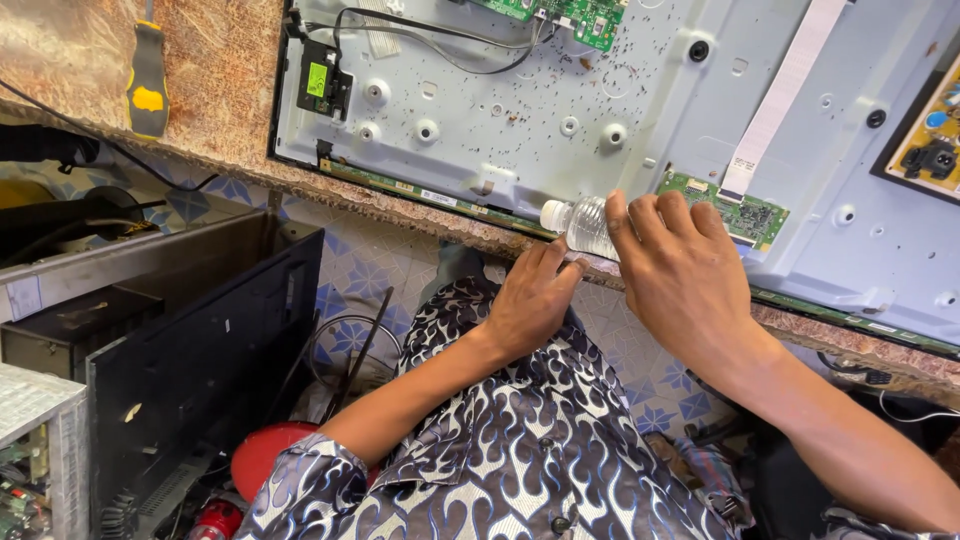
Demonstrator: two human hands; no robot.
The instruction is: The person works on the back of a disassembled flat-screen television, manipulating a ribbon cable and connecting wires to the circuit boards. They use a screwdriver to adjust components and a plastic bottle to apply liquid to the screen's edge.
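We look down over our patterned shirt (500, 460), blue, black and white, at 6 o'clock, nearest the camera. Both forearms reach away from it toward 12 o'clock.

Our left hand (530, 300) lies just past centre, palm down, its fingertips at the worn front edge of the bench (400, 195), close under the neck of a small clear plastic bottle (578, 224). Whether these fingers touch the bottle we cannot tell; they are loosely curled and clamp nothing visible.

Our right hand (685, 275) sits at 1 o'clock from centre, fingers wrapped over the body of the bottle and closed on it. The bottle lies on its side at the bench edge, white cap pointing toward 9 o'clock, most of its body hidden under the right fingers.

Just beyond the hands, a small green circuit board (750, 212) is fixed to the open grey back panel of a flat screen (560, 110), which fills the view from 12 to 3 o'clock. A white ribbon cable (780, 95) runs up from that board toward 1 o'clock. Dark specks are scattered over the panel.

At 11 o'clock, a yellow-and-black screwdriver (147, 85) rests on the bench top. At 8 o'clock, a black casing (200, 350) stands on the floor.
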